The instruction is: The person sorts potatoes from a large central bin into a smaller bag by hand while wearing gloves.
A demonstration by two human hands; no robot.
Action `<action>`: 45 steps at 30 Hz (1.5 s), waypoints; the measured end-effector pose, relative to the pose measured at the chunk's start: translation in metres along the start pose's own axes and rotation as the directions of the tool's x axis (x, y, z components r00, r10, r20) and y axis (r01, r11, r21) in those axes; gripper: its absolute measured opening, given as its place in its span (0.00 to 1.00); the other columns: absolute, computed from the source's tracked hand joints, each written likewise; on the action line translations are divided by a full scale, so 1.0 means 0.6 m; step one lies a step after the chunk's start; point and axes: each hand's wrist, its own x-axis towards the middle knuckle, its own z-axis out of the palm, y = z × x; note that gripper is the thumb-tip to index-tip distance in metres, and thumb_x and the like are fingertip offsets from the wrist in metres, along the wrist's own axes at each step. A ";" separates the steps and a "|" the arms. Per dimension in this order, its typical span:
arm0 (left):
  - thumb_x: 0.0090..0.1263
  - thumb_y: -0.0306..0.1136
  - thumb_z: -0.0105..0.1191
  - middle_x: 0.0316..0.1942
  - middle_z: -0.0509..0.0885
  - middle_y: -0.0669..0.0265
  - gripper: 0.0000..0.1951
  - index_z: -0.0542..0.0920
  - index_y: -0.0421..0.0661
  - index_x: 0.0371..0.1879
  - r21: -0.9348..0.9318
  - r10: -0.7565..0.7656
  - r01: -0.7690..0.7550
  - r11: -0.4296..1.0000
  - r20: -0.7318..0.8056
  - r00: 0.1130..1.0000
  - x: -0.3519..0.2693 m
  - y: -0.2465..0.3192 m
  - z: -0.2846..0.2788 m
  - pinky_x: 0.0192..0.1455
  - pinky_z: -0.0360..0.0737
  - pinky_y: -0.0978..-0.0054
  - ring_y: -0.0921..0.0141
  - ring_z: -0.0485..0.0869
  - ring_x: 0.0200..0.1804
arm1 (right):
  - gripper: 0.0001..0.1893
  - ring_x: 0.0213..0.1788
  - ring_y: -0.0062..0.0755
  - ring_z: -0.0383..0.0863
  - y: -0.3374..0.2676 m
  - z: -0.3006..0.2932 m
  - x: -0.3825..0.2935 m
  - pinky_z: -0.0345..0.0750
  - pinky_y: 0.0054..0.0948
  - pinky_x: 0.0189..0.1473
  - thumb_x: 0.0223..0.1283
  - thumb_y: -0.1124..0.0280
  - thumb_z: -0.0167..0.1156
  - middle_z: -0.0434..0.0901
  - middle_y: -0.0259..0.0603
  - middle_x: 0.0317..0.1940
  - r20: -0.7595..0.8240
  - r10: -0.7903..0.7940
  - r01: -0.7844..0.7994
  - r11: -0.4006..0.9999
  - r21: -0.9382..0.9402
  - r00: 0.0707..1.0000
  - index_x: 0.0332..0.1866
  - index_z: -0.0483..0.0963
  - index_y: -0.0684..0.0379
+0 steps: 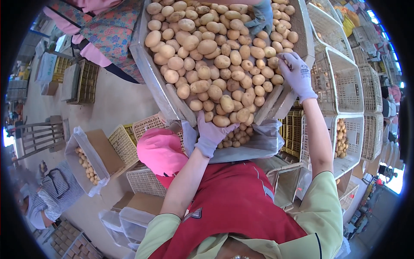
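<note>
Many potatoes [207,47] cover a metal-edged sorting table [152,74] that narrows towards me. My left hand [212,131], in a pale lilac glove, is spread at the table's narrow mouth, thumb and fingers apart, touching or close against the nearest potatoes. Below it, a box with a plastic liner [265,139] holds smaller-looking potatoes [237,136]. My right hand [294,69], gloved alike, is at the table's right edge with its fingers curled beside the potatoes; whether something is between the fingertips I cannot tell.
A co-worker's blue-gloved hand [262,19] reaches into the potatoes at the top. Another person in a floral apron [106,32] stands at the upper left. Plastic crates [346,84] line the right side. A lined box of potatoes [97,162] and a crate [123,145] stand at the left.
</note>
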 end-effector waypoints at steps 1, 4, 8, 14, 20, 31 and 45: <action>0.41 0.47 0.80 0.65 0.69 0.58 0.54 0.59 0.41 0.66 -0.012 0.001 -0.001 1.000 0.002 1.000 0.002 0.005 -0.002 0.68 0.72 0.65 0.63 0.71 0.66 | 0.08 0.38 0.45 0.82 -0.008 -0.009 -0.010 0.79 0.37 0.42 0.61 0.67 0.60 0.80 0.44 0.34 -0.006 0.016 -0.016 0.999 0.044 1.000 0.43 0.78 0.56; 0.49 0.47 0.73 0.68 0.67 0.58 0.48 0.60 0.44 0.67 -0.386 -0.063 0.090 0.918 0.081 0.995 -0.001 -0.005 0.002 0.68 0.71 0.56 0.60 0.69 0.68 | 0.09 0.41 0.47 0.83 -0.051 -0.004 -0.035 0.79 0.39 0.44 0.62 0.66 0.59 0.81 0.44 0.36 0.092 0.017 -0.024 0.997 0.071 0.996 0.43 0.79 0.56; 0.59 0.54 0.61 0.70 0.64 0.58 0.42 0.59 0.48 0.70 -0.888 -0.161 0.453 -0.078 0.460 0.873 0.004 -0.006 -0.001 0.69 0.67 0.46 0.56 0.66 0.71 | 0.10 0.45 0.50 0.82 -0.084 0.041 -0.031 0.78 0.43 0.47 0.62 0.65 0.56 0.82 0.44 0.41 0.241 -0.008 0.010 1.000 -0.007 0.971 0.46 0.77 0.55; 0.72 0.66 0.34 0.76 0.57 0.59 0.38 0.56 0.56 0.75 -0.767 -0.222 0.494 -0.410 0.609 0.761 -0.001 -0.030 0.008 0.68 0.63 0.32 0.47 0.59 0.75 | 0.13 0.47 0.57 0.80 -0.086 0.156 0.107 0.78 0.46 0.49 0.63 0.67 0.56 0.74 0.51 0.57 0.156 -0.055 0.105 0.935 -0.338 0.986 0.52 0.72 0.53; 0.71 0.66 0.38 0.75 0.58 0.56 0.38 0.55 0.54 0.74 -0.876 -0.231 0.451 -0.168 0.480 0.846 -0.021 -0.067 0.023 0.66 0.66 0.32 0.46 0.60 0.73 | 0.26 0.51 0.50 0.80 -0.085 0.160 0.118 0.80 0.45 0.51 0.64 0.69 0.55 0.70 0.48 0.57 0.411 -0.033 0.235 0.862 -0.450 0.911 0.65 0.69 0.28; 0.54 0.35 0.71 0.64 0.69 0.55 0.39 0.62 0.44 0.62 -0.895 -0.309 0.353 0.274 0.266 0.913 -0.003 -0.032 0.019 0.61 0.78 0.49 0.56 0.73 0.64 | 0.18 0.52 0.51 0.80 -0.062 0.139 0.091 0.78 0.41 0.55 0.59 0.69 0.60 0.74 0.47 0.53 0.052 -0.101 0.103 0.993 -0.050 0.994 0.55 0.76 0.38; 0.36 0.40 0.82 0.58 0.75 0.58 0.48 0.67 0.40 0.59 -0.332 -0.155 0.127 0.935 -0.058 0.986 -0.009 -0.025 0.022 0.61 0.77 0.66 0.63 0.77 0.59 | 0.20 0.53 0.50 0.80 -0.014 -0.134 -0.611 0.76 0.41 0.56 0.57 0.76 0.61 0.80 0.54 0.51 0.464 0.701 -0.573 0.711 -0.407 0.541 0.57 0.75 0.58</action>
